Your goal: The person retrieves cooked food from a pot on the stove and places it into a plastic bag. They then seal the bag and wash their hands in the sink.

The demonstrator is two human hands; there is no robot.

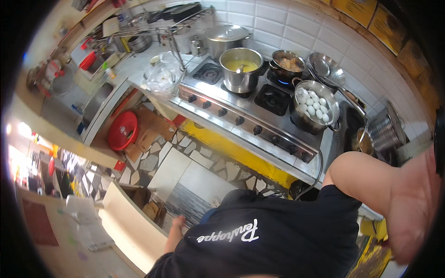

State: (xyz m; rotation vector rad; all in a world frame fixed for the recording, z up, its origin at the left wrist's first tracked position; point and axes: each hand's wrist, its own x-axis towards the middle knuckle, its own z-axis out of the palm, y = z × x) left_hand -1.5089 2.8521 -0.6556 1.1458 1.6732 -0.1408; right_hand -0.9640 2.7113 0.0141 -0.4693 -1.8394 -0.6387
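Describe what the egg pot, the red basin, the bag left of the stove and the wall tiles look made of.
Egg pot: metal, perhaps stainless steel or aluminium; shiny rim, darkened sides.
Red basin: probably plastic; evenly coloured, smooth.
Bag: thin, clear plastic; see-through and crinkled.
Wall tiles: likely glazed ceramic; white, glossy, with joint lines.
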